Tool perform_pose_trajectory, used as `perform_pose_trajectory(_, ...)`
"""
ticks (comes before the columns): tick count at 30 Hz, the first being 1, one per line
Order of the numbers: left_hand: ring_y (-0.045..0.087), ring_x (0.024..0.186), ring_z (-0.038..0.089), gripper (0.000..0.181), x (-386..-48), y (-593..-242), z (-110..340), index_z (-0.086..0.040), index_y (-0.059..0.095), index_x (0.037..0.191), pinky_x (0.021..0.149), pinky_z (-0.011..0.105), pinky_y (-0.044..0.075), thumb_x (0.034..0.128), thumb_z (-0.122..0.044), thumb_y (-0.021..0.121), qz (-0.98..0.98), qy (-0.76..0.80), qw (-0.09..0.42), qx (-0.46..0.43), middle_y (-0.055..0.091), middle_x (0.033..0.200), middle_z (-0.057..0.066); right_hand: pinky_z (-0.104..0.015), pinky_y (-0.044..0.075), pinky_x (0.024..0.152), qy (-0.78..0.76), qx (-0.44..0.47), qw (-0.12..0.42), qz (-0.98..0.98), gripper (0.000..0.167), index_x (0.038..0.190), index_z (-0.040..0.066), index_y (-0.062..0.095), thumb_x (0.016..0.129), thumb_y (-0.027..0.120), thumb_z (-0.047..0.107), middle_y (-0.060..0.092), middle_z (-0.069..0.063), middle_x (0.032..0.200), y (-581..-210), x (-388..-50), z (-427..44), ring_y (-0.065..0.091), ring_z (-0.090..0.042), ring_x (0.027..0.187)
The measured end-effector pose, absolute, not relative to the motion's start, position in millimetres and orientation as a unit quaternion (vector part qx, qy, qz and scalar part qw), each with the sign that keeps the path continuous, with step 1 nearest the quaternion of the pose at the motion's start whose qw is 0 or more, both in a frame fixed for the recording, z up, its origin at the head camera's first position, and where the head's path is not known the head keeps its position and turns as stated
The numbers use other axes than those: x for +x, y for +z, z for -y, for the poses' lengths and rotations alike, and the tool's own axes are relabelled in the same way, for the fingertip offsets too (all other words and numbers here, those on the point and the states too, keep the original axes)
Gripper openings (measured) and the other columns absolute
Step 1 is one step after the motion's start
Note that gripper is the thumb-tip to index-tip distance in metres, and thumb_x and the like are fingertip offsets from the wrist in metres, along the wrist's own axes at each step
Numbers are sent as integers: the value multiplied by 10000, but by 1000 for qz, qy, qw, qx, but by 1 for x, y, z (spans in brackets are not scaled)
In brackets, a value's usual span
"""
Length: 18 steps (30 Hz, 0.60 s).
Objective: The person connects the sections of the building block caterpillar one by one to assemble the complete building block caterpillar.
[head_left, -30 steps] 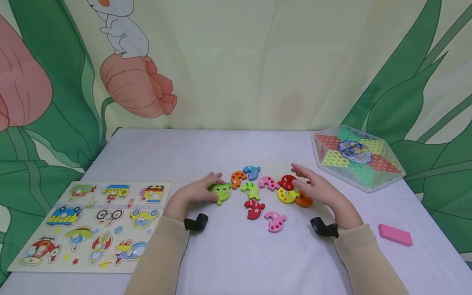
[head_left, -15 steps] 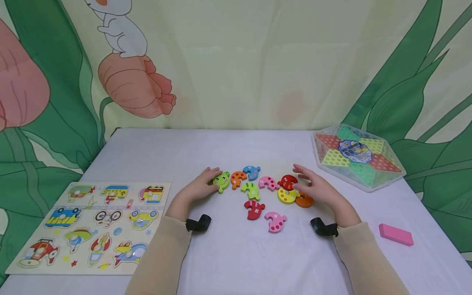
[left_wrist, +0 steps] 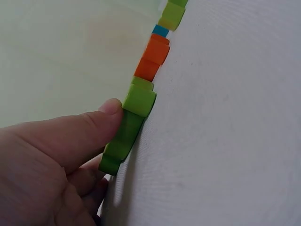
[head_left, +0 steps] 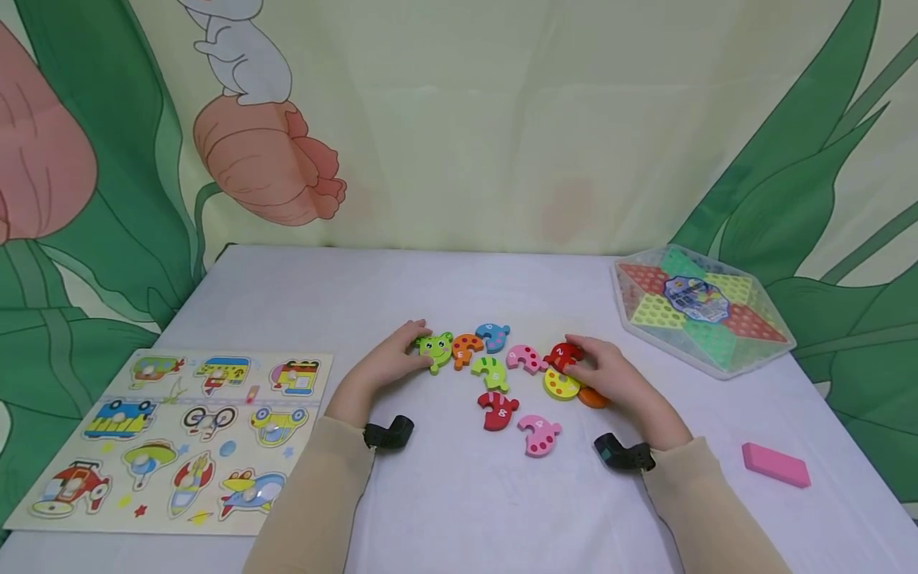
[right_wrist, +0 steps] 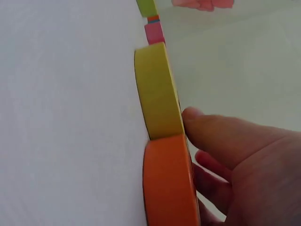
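Observation:
My left hand [head_left: 385, 360] pinches the green smiling-face puzzle piece [head_left: 435, 351] between thumb and fingers, flat on the table. In the left wrist view the thumb lies along the edge of that green piece [left_wrist: 129, 125]. Right beside it is an orange curved piece [head_left: 466, 349]. My right hand [head_left: 613, 379] holds the red puzzle piece numbered 2 [head_left: 562, 355], fingers at its far edge and thumb at its near side. A yellow piece [head_left: 561, 386] and an orange piece [head_left: 593, 398] lie under or beside this hand; in the right wrist view the yellow piece [right_wrist: 157, 92] hides the red one.
Blue [head_left: 492, 337], pink [head_left: 526, 359], green [head_left: 490, 373], red [head_left: 498, 410] and lower pink [head_left: 539, 435] pieces lie between the hands. A vehicle puzzle board [head_left: 165, 434] is at left, a hexagonal game box [head_left: 703, 311] at back right, a pink block [head_left: 776, 465] at right.
The green face piece has moved away from me and turned, ending beside the orange piece. My right hand has come down and its fingers have closed on the red piece.

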<state>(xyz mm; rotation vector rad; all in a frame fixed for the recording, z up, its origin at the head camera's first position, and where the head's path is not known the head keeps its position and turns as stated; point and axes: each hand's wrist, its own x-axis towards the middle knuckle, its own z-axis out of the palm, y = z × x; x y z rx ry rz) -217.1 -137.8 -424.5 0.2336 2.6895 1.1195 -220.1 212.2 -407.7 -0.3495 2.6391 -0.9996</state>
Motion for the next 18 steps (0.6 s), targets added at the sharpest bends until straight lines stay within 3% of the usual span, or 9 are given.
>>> perform_pose_trajectory(18, 151, 1405, 237, 544, -220, -427, 140, -156, 462, 1331, 1129, 473, 142, 836, -306, 632, -922, 366, 104, 74, 286, 1488, 3, -567, 345, 994, -300, -106, 106, -942, 602, 1362, 64, 394, 854, 603, 308, 371, -224, 1374, -411, -221, -207, 330, -408, 1254)
